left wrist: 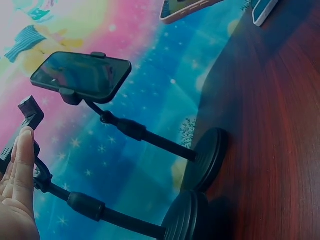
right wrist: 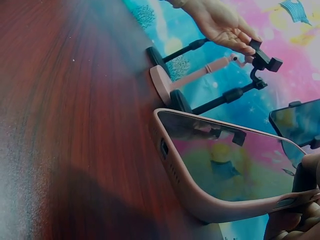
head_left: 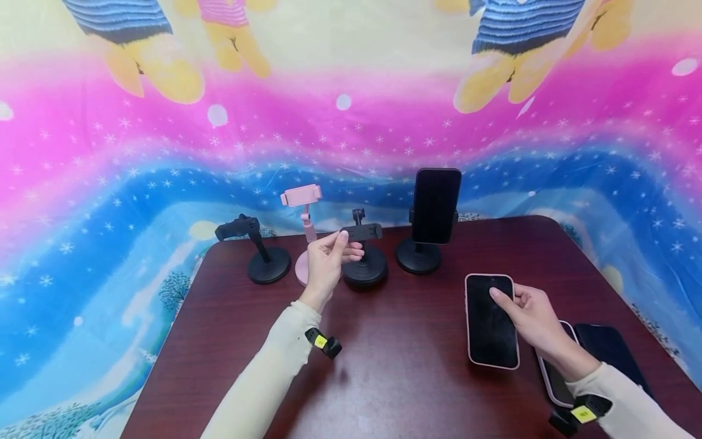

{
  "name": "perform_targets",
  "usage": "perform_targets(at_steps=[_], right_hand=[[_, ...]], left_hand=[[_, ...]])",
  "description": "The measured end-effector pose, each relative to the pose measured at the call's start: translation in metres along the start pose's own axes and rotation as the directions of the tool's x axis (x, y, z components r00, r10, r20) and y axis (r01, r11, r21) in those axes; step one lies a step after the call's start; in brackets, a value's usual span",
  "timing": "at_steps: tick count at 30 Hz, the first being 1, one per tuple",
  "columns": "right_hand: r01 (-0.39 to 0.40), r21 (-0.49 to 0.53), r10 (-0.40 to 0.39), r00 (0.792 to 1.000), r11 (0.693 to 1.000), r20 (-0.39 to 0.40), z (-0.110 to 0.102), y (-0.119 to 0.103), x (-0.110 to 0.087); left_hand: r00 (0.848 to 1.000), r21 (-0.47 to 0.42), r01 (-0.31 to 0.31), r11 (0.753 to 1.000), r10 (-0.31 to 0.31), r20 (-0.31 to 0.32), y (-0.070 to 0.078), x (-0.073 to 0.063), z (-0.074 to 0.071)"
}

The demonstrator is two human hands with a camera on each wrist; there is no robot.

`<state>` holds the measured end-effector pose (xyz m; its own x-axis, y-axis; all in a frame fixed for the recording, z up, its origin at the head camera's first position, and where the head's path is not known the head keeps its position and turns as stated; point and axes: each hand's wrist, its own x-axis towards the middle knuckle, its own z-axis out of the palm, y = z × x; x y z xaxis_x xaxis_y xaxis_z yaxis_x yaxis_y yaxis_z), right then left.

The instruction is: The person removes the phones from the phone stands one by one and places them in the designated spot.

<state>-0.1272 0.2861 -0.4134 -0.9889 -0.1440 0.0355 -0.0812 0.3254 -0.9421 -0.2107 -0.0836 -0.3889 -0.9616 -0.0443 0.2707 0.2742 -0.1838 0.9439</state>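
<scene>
My left hand [head_left: 325, 262] pinches the left end of a black clamp [head_left: 366, 232] between thumb and fingers. This clamp tops a black phone stand [head_left: 366, 274] with a round base on the table; in the left wrist view the fingers [left wrist: 24, 165] lie along the clamp's side. My right hand [head_left: 540, 317] grips a smartphone [head_left: 490, 335] in a pink case by its right edge, thumb over the dark screen. In the right wrist view the phone [right wrist: 200, 200] is tilted, its port end towards the stands, and its screen reflects the backdrop.
Right of the left hand's stand, another black stand [head_left: 418, 257] holds a dark phone [head_left: 436, 207] upright. To the left are a pink stand [head_left: 301, 195] and a black stand [head_left: 269, 266]. Two more phones [head_left: 609, 347] lie by the right forearm on the brown table [head_left: 384, 378].
</scene>
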Motion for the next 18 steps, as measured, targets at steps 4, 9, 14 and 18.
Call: perform_targets(at_steps=[4, 9, 14, 18], right_hand=[[-0.017, -0.012, 0.017, 1.000, 1.000, -0.009, -0.001, 0.002, -0.001], [-0.038, -0.018, 0.038, 0.999, 0.999, -0.015, -0.003, 0.003, -0.002], [-0.041, -0.029, 0.040, 0.999, 0.999, -0.021, -0.004, 0.005, -0.003], [-0.039, -0.052, 0.038, 0.999, 0.998, -0.026, -0.005, 0.007, -0.003]], left_hand=[[1.000, -0.024, 0.005, 1.000, -0.005, 0.001, -0.003, 0.003, 0.000], [1.000, -0.040, 0.018, 0.999, -0.018, -0.003, -0.005, 0.007, -0.001], [1.000, -0.043, 0.020, 0.999, -0.020, 0.000, -0.007, 0.010, 0.001], [1.000, -0.053, 0.018, 0.998, -0.018, -0.001, -0.008, 0.012, 0.002]])
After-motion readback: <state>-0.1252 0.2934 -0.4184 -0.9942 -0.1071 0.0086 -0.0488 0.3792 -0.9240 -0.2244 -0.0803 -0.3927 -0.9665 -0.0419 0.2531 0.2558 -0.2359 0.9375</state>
